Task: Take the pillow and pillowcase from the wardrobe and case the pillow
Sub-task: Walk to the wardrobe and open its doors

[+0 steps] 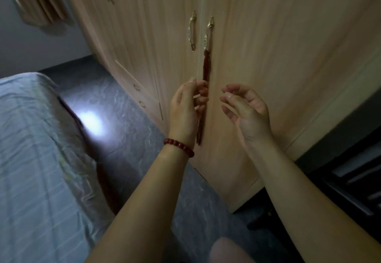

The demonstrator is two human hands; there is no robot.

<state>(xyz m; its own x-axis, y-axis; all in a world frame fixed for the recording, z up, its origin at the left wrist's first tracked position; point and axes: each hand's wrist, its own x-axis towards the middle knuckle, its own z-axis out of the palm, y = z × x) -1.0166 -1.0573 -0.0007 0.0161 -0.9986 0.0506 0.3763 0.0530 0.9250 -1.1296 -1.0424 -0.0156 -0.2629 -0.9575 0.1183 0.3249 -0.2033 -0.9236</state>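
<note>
A light wooden wardrobe [268,56] fills the upper middle and right, both doors closed. Two brass handles [192,32] sit side by side at the door seam, and a dark red tassel [205,66] hangs from the right one. My left hand [185,106], with a red bead bracelet at the wrist, is raised in front of the seam below the handles, fingers loosely curled and empty. My right hand [247,110] is beside it, palm up, fingers apart and empty. Neither hand touches a handle. The pillow and pillowcase are out of sight.
A bed with a pale blue striped sheet [35,149] lies at the left. Dark marbled floor [123,118] runs between bed and wardrobe, with a bright light reflection on it. Dark furniture [354,176] stands at the right. A curtain [39,0] hangs at top left.
</note>
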